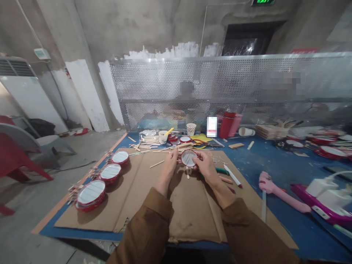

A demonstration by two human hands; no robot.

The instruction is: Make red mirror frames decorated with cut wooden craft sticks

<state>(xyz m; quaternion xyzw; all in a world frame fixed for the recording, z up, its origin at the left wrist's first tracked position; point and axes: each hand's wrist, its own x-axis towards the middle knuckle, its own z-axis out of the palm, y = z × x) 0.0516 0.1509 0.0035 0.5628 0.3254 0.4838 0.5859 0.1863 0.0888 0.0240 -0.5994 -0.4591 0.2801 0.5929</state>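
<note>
My left hand (171, 161) and my right hand (205, 165) come together over the cardboard sheet (192, 209). Between them they hold a small red-rimmed round disc (188, 158) with a pale, shiny face turned towards me. The left fingers grip its left edge, while my right thumb lies on the face at the right edge. A short wooden stick (188, 173) shows just below the disc; whether it is joined to it I cannot tell. Stacks of similar red-rimmed discs (91, 192) with wooden sticks stand along the left of the cardboard.
Right of the cardboard lie a white marker (232, 176), a pink glue gun (284, 196) and a purple power strip (320, 211). Loose wooden sticks (181, 147), paper cups (191, 129) and a red bottle (227, 124) stand before the perforated metal screen (154, 84).
</note>
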